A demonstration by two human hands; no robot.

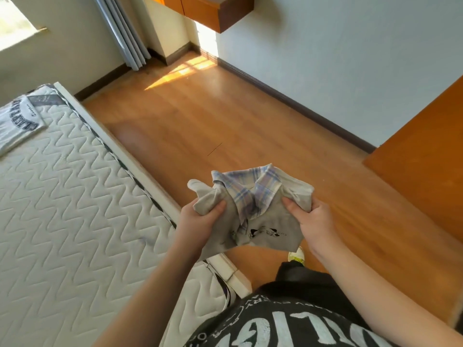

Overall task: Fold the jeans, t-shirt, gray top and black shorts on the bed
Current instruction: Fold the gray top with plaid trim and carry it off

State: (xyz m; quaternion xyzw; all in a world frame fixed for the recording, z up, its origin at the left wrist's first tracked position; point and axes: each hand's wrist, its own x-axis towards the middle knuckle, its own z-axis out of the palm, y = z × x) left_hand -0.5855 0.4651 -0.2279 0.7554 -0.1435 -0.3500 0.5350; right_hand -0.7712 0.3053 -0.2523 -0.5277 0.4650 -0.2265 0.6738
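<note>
With the t-shirt (18, 121) already folded at the far end of the mattress (62, 196), the left hand (200, 219) and right hand (314, 219) each gripped a bunched shoulder of the unfolded gray top (265, 221), held beside the mattress's near corner; jeans and shorts were out of view.

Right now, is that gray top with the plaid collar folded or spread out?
Neither: the gray top hangs bunched between the left hand and right hand, above the floor beside the bed.
</note>
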